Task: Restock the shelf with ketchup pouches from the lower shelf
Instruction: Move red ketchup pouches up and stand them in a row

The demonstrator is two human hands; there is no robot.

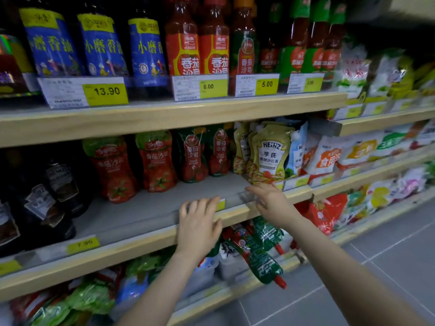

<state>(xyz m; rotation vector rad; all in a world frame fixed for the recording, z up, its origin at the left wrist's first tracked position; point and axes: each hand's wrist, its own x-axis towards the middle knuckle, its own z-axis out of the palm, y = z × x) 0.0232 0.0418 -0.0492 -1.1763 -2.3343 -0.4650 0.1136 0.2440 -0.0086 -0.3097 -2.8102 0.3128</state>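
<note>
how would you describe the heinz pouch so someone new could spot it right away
Find the middle wooden shelf, the one both hands rest on. Follow its row of standing pouches rightward past the red tomato ketchup pouches to just above the right hand. The Heinz pouch is the pale yellow one with a white keystone label, unlike the red and green packs to its left.

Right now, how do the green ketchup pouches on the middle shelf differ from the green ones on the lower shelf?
The green ketchup pouches on the grey middle shelf stand upright, set back; the green red-capped pouches on the lower shelf lie tilted, spilling over the edge, caps pointing down. Both kinds look alike in colour. Neither is held.
</note>
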